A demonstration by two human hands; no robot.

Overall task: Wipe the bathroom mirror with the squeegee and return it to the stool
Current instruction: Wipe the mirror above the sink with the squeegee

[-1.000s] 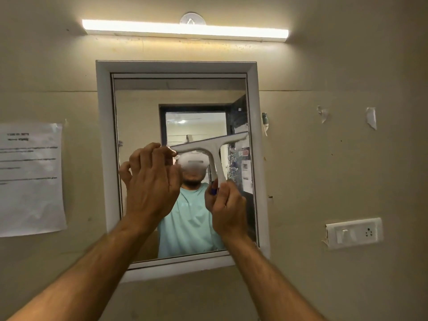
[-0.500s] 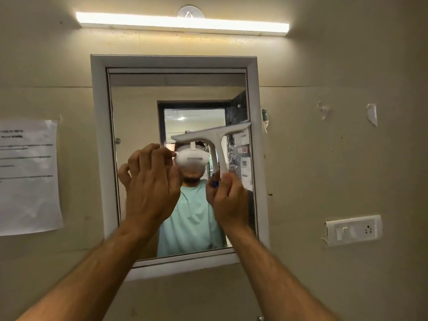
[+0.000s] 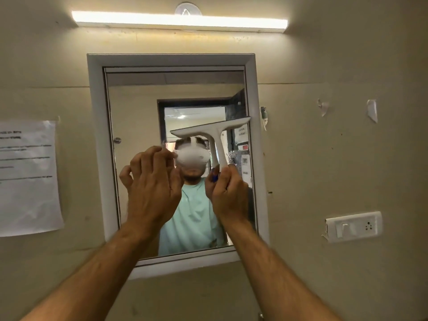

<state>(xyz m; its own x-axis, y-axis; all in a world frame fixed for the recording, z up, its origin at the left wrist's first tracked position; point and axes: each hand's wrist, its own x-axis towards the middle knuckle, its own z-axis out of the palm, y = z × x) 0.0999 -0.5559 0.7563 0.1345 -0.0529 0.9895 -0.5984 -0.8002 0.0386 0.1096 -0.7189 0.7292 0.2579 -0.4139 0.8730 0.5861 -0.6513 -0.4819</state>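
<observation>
A white T-shaped squeegee (image 3: 215, 130) lies against the right half of the white-framed wall mirror (image 3: 97, 135), its blade tilted up to the right at mid height. My right hand (image 3: 228, 195) grips the lower end of its handle, where a blue part shows by my thumb. My left hand (image 3: 152, 188) is raised close to the glass, left of the handle and below the blade's left end. Its fingers are loosely bent and hold nothing. The stool is out of view.
A lit tube light (image 3: 178, 20) runs above the mirror. A printed paper notice (image 3: 27, 177) is stuck to the wall on the left. A white switch and socket plate (image 3: 353, 227) sits on the right, with torn tape scraps (image 3: 371, 110) above it.
The squeegee has slid upward on the glass with my right hand. Its blade's left end has lifted away from my left fingertips; the left hand has stayed about where it was.
</observation>
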